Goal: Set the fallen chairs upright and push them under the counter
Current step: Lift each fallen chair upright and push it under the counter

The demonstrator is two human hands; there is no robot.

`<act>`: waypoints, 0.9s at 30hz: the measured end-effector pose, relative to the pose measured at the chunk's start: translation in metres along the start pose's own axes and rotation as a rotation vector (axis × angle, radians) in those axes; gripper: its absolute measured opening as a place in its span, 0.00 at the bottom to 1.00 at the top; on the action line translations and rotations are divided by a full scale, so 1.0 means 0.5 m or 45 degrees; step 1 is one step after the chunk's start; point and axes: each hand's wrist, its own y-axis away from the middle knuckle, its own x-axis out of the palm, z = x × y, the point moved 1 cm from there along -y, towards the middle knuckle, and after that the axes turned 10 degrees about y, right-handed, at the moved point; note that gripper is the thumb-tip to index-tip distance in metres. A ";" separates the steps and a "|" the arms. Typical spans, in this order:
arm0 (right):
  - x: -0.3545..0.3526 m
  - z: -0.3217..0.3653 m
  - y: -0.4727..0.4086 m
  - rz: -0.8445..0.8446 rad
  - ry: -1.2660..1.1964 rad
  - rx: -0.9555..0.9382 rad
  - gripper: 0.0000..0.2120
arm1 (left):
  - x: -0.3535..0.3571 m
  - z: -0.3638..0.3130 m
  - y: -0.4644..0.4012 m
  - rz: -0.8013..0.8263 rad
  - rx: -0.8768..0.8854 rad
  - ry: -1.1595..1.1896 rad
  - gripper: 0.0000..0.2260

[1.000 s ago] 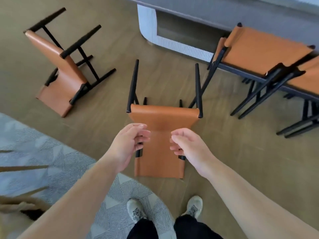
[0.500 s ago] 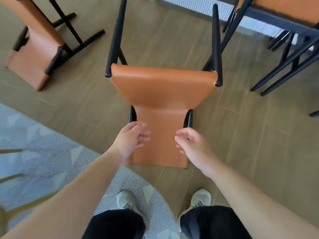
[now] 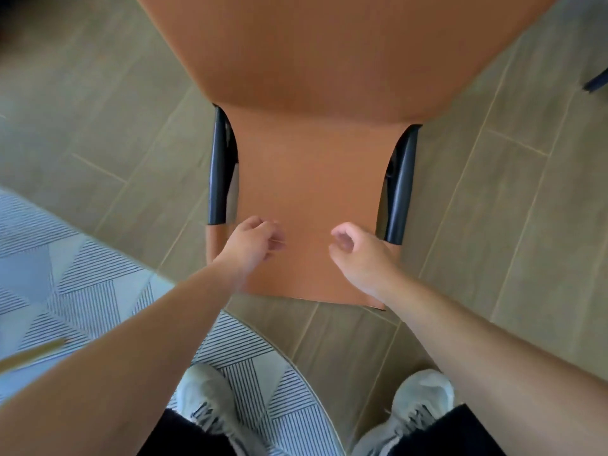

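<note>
A fallen chair with orange leather (image 3: 309,179) lies on its back on the floor right below me and fills the upper middle of the view. Black frame tubes show on both sides of its backrest, one on the left (image 3: 217,172) and one on the right (image 3: 399,189). My left hand (image 3: 253,245) hovers over the left part of the backrest with its fingers curled and apart, holding nothing. My right hand (image 3: 360,255) hovers over the right part in the same half-curled shape, also empty. The chair's legs and the counter are out of view.
The floor is grey-brown wood-look tile (image 3: 510,199). A round grey rug with striped triangles (image 3: 82,284) lies at the left, reaching under my left shoe (image 3: 204,399). A dark chair leg tip (image 3: 597,82) shows at the right edge.
The view has dropped much closer to the chair, so the other chairs and counter left the frame. Both hands have moved lower down the backrest, still not gripping.
</note>
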 end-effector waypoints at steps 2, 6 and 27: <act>0.054 -0.048 -0.026 -0.014 0.228 -0.063 0.13 | -0.003 0.048 -0.050 -0.023 -0.012 -0.059 0.04; 0.146 -0.125 -0.055 0.104 0.546 -0.153 0.26 | -0.011 0.133 -0.118 -0.050 0.202 -0.705 0.04; 0.304 -0.217 -0.071 0.145 1.514 -0.308 0.58 | -0.080 0.329 -0.166 0.258 0.914 -2.578 0.47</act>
